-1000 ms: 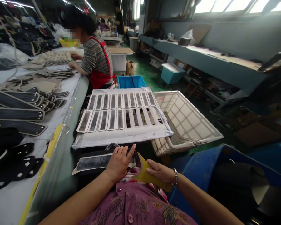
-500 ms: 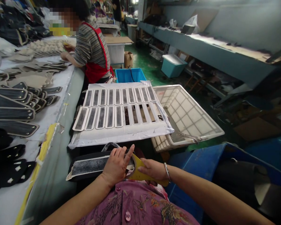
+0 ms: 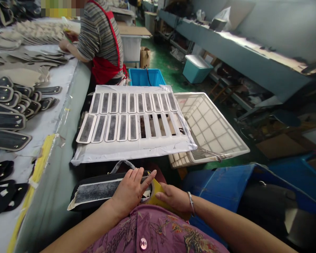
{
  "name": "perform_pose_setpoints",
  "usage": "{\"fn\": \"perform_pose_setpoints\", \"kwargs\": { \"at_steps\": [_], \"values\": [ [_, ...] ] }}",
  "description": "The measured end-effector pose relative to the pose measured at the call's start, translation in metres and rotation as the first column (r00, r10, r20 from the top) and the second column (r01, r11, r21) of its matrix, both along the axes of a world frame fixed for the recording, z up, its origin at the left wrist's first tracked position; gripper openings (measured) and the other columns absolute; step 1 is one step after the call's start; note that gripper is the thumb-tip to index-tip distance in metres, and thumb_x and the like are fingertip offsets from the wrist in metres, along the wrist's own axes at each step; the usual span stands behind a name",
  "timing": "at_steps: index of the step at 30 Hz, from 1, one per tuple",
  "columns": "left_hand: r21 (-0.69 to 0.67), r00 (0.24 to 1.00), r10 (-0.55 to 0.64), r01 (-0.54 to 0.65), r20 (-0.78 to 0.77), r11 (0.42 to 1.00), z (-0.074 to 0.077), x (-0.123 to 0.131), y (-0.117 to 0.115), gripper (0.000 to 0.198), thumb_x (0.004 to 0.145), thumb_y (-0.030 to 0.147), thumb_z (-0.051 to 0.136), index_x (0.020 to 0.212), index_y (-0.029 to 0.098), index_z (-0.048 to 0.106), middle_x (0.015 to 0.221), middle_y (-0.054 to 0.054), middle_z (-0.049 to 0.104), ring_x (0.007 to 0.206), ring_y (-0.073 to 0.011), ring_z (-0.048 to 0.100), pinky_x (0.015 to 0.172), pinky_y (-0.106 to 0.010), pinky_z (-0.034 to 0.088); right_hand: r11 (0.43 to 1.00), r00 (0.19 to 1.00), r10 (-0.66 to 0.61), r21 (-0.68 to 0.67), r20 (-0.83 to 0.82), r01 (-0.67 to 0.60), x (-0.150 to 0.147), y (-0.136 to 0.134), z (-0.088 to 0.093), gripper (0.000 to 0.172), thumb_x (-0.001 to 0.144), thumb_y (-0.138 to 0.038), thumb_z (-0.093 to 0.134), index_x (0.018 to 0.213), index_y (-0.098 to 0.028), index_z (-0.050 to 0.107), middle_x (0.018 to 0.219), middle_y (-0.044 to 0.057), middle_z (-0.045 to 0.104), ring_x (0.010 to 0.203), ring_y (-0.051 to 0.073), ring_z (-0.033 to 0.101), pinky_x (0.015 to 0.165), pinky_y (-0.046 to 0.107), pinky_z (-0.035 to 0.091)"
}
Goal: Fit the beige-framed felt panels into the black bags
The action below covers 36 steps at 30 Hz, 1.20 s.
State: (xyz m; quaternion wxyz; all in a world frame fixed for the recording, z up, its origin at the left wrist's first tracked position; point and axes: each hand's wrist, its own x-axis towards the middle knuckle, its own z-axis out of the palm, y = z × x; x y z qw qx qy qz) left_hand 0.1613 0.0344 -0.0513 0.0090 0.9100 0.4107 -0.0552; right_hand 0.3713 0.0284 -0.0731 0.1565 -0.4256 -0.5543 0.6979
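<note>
My left hand (image 3: 131, 191) lies flat, fingers spread, pressing on a long black strip with a grey fuzzy patch (image 3: 97, 191) that rests across my lap. My right hand (image 3: 175, 197) grips a yellow scraper (image 3: 156, 193) and holds its edge against the right end of the strip, under my left fingertips. In front of me a white sheet (image 3: 131, 149) carries two rows of several grey fuzzy patches (image 3: 113, 126) in white frames; some frames on the right of the near row are empty.
A white plastic crate (image 3: 213, 128) stands to the right of the sheet. On the left, a long table (image 3: 42, 123) holds several black strips and beige pieces. A person in a red apron (image 3: 101, 38) works further along it. Blue bins (image 3: 144, 77) stand on the green floor.
The camera has tilted down. My right hand has slid the yellow scraper left and flatter, under my left fingers. My left hand stays on the strip.
</note>
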Motion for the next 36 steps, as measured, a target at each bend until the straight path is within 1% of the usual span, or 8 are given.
{"fn": "perform_pose_setpoints", "kwargs": {
  "at_steps": [10,16,18,22,27,29,33,36],
  "values": [
    [-0.123,0.983,-0.042,0.065,0.179,0.99,-0.004,-0.018,0.003,0.089,0.073,0.019,0.053,0.143,0.019,-0.003,0.137,-0.019,0.037,0.121,-0.0306,0.039,0.1,-0.045,0.027,1.0,1.0,-0.006,0.009,-0.023,0.006,-0.01,-0.014,-0.004,0.035,0.086,-0.045,0.047,0.102,-0.015,0.055,0.09,0.005,0.062,0.075,0.017,0.056,0.069,0.029,0.046],
    [-0.173,0.927,-0.048,0.12,0.372,0.978,-0.003,-0.027,0.006,0.109,0.066,0.063,0.06,0.143,0.015,0.0,0.135,-0.019,0.038,0.12,-0.0312,0.038,0.102,-0.044,0.026,0.995,0.989,-0.092,-0.053,-0.112,0.087,-0.017,-0.024,-0.01,0.042,0.085,-0.051,0.048,0.105,-0.014,0.054,0.095,0.006,0.062,0.078,0.017,0.056,0.07,0.029,0.045],
    [-0.174,0.908,-0.039,0.122,0.418,0.977,-0.003,-0.028,0.007,0.116,0.062,0.069,0.06,0.143,0.015,-0.002,0.133,-0.018,0.041,0.117,-0.0307,0.041,0.1,-0.043,0.028,0.994,0.99,-0.097,-0.058,-0.1,0.092,-0.02,-0.024,-0.01,0.044,0.083,-0.054,0.048,0.102,-0.014,0.055,0.092,0.006,0.062,0.075,0.016,0.056,0.067,0.027,0.045],
    [-0.175,0.886,-0.013,0.107,0.464,0.979,-0.005,-0.028,0.011,0.117,0.06,0.06,0.069,0.143,0.018,-0.003,0.129,-0.015,0.045,0.113,-0.0293,0.045,0.096,-0.042,0.034,0.993,0.993,-0.117,-0.001,0.022,0.117,-0.029,-0.019,-0.01,0.052,0.079,-0.062,0.046,0.092,-0.012,0.057,0.08,0.005,0.061,0.065,0.015,0.053,0.06,0.026,0.043],
    [-0.218,0.888,0.013,0.098,0.46,0.971,-0.001,-0.027,0.017,0.113,0.061,0.05,0.073,0.143,0.021,0.0,0.125,-0.014,0.05,0.108,-0.0279,0.05,0.092,-0.04,0.038,0.955,0.949,-0.277,0.149,0.152,0.255,-0.041,-0.02,-0.012,0.052,0.077,-0.063,0.046,0.09,-0.014,0.055,0.086,0.007,0.063,0.073,0.018,0.055,0.065,0.029,0.044],
    [-0.254,0.906,0.052,0.062,0.421,0.965,0.004,-0.025,0.015,0.11,0.062,0.049,0.072,0.143,0.019,0.004,0.122,-0.015,0.053,0.106,-0.0286,0.052,0.09,-0.041,0.039,0.941,0.925,-0.323,0.176,0.199,0.29,-0.042,-0.024,-0.007,0.049,0.074,-0.062,0.048,0.084,-0.015,0.053,0.082,0.007,0.063,0.07,0.018,0.056,0.063,0.029,0.045],
    [-0.295,0.931,0.166,-0.067,0.326,0.953,0.012,-0.024,0.004,0.097,0.066,0.054,0.066,0.14,0.01,0.02,0.12,-0.019,0.055,0.107,-0.031,0.052,0.093,-0.044,0.037,0.937,0.929,-0.335,-0.052,0.16,0.347,-0.031,-0.033,0.025,0.045,0.075,-0.062,0.047,0.084,-0.018,0.045,0.054,-0.002,0.055,0.038,0.013,0.049,0.039,0.025,0.038],
    [-0.298,0.929,0.216,-0.124,0.3,0.946,0.012,-0.026,-0.004,0.082,0.072,0.055,0.058,0.137,0.012,0.031,0.132,-0.019,0.046,0.121,-0.0309,0.043,0.102,-0.048,0.025,0.814,0.816,-0.578,0.063,-0.011,0.577,-0.019,-0.038,0.053,0.038,0.077,-0.054,0.053,0.084,-0.018,0.045,0.052,-0.005,0.051,0.036,0.009,0.045,0.038,0.021,0.035]
  ]
}}
